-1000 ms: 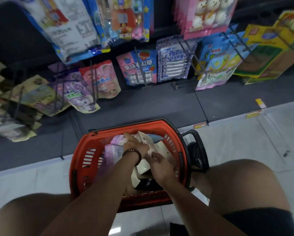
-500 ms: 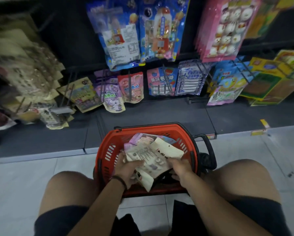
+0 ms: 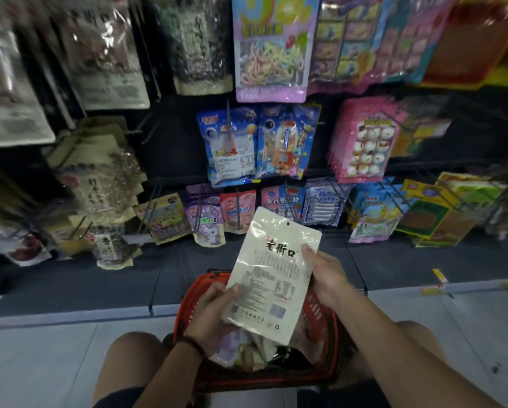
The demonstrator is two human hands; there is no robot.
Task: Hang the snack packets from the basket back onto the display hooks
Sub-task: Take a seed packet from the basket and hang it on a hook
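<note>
I hold a cream snack packet (image 3: 272,275) upright above the orange basket (image 3: 323,325), its printed back and hang hole facing me. My left hand (image 3: 214,313) grips its lower left edge. My right hand (image 3: 325,273) grips its right edge near the top. More packets (image 3: 241,346) lie in the basket below, partly hidden by the raised packet. The basket stands on the floor between my knees. Display hooks (image 3: 232,134) with hanging packets fill the rack in front.
Rows of hanging packets cover the rack: brown paper bags (image 3: 99,178) at left, blue candy packs (image 3: 257,145) in the middle, pink packs (image 3: 364,139) at right. A dark bottom shelf (image 3: 70,278) runs below them. Pale floor tiles (image 3: 41,363) lie on both sides.
Both hands lifted the cream packet up out of the basket and turned it upright. My view tilted up toward the rack.
</note>
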